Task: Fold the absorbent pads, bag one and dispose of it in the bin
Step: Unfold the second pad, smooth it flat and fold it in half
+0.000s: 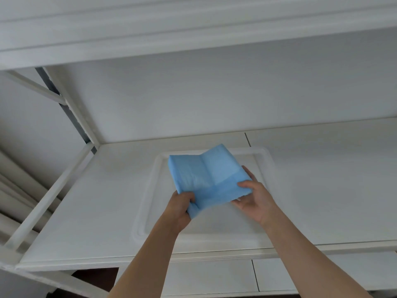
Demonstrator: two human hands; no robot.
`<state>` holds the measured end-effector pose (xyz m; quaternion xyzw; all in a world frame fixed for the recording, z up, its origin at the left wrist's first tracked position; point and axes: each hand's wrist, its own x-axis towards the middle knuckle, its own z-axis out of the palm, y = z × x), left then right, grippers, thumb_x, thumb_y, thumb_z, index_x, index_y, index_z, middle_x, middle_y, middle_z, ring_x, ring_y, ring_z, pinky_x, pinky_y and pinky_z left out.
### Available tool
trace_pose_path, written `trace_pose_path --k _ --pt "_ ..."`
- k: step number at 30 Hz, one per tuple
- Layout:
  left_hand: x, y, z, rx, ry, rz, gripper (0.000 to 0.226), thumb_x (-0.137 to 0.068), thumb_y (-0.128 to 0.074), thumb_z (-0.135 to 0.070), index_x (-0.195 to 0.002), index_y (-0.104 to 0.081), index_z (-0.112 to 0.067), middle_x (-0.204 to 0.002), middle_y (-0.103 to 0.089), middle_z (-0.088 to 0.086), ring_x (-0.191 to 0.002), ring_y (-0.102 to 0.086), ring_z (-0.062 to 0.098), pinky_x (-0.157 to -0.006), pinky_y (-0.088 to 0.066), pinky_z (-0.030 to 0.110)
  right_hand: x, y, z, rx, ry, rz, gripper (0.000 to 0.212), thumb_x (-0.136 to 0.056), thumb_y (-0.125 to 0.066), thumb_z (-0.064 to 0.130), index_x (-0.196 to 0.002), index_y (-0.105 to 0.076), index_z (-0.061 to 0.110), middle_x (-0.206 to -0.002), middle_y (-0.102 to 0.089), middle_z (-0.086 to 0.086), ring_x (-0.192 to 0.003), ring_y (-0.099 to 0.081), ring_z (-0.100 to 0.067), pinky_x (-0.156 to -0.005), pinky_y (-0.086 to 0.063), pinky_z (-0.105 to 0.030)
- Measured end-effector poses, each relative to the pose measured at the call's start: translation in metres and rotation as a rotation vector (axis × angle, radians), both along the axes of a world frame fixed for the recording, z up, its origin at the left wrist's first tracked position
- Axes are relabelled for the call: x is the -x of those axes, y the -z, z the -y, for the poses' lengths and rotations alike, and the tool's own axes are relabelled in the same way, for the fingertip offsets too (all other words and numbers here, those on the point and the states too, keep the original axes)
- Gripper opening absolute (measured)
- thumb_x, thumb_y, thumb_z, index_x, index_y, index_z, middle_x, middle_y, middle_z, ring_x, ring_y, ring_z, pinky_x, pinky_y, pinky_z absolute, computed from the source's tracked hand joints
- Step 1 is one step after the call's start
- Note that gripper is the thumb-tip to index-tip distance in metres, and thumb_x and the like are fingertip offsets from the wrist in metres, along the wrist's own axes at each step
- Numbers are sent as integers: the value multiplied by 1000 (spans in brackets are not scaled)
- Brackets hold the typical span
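Observation:
A light blue absorbent pad (204, 175), folded into a thick rectangle with a crease down its middle, is held up above a white tray (148, 190) on the shelf. My left hand (180, 208) grips its near left corner, fingers curled around the edge. My right hand (255, 201) holds the near right corner, thumb on top and fingers underneath. The pad's far edge tilts upward, away from me. No bag or bin shows in this view.
The tray lies on a white shelf board (86, 211) inside a white metal rack, with a post (71, 108) at the left and another shelf (193, 39) overhead. A lower white surface (214, 276) shows beneath the front edge.

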<state>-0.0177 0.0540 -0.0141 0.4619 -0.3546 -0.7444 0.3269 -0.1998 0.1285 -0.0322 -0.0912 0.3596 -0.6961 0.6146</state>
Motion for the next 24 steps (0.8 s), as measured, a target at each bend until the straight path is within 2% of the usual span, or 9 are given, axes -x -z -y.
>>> trace_pose_path --k 3,7,12,15,18,20,21,22,24 --pt "-9 -2 6 -11 -50 11 41 -75 -29 19 -94 -58 -3 -94 -62 12 -90 -61 29 -86 -51 41 12 -4 -1 -17 61 -42 49 -81 -51 -8 -117 -60 24 -108 -65 -3 -95 -62 -25 -67 -53 -32" --pt "-23 -2 14 -45 -96 13 39 -77 -29 19 -94 -56 -3 -92 -61 11 -85 -61 26 -72 -56 35 23 -4 -4 -119 75 -303 39 -83 -57 -11 -109 -67 17 -117 -65 -6 -105 -63 -24 -90 -52 -35" --pt "-30 -2 19 -30 -92 66 33 -81 -36 18 -94 -58 -3 -88 -65 12 -80 -61 28 -67 -52 36 26 9 -9 -310 158 -1018 33 -83 -63 -2 -105 -70 22 -117 -58 -1 -81 -56 -10 -69 -43 -13" --pt "-35 6 25 -48 -151 109 26 -83 -45 16 -92 -58 -4 -91 -63 13 -79 -60 26 -65 -51 34 29 19 -10 -347 180 -1272 32 -85 -62 0 -114 -67 12 -114 -52 -3 -81 -52 -7 -69 -39 -9" --pt "-44 21 36 -60 -259 176 18 -83 -53 15 -87 -55 -3 -91 -57 14 -79 -57 24 -66 -50 31 37 27 -10 -431 135 -1396 30 -80 -66 1 -110 -66 3 -108 -47 -7 -90 -50 -15 -78 -38 -16" --pt "-47 27 41 -36 -327 268 20 -81 -55 15 -82 -53 -5 -90 -55 15 -78 -55 25 -67 -49 30 39 30 -10 -528 4 -1476 15 -70 -68 10 -84 -67 9 -94 -47 -11 -76 -51 -17 -66 -39 -17" --pt "-48 29 42 -2 -363 350 20 -79 -56 14 -81 -53 -6 -91 -55 14 -78 -53 26 -66 -48 29 38 28 -11 -596 -87 -1530 7 -67 -65 13 -72 -61 14 -90 -42 -9 -69 -49 -19 -58 -38 -17" --pt "-48 30 42 43 -399 445 20 -79 -55 13 -84 -53 -6 -94 -53 14 -79 -51 26 -64 -45 28 37 27 -11 -665 -162 -1609 6 -68 -62 12 -70 -56 12 -93 -39 -8 -70 -50 -22 -56 -40 -21" --pt "-45 30 42 145 -447 629 24 -79 -53 8 -94 -52 -10 -101 -50 11 -83 -49 26 -58 -42 26 34 27 -11 -707 -181 -1838 16 -76 -60 11 -93 -62 11 -111 -37 -8 -96 -49 -26 -72 -49 -30"
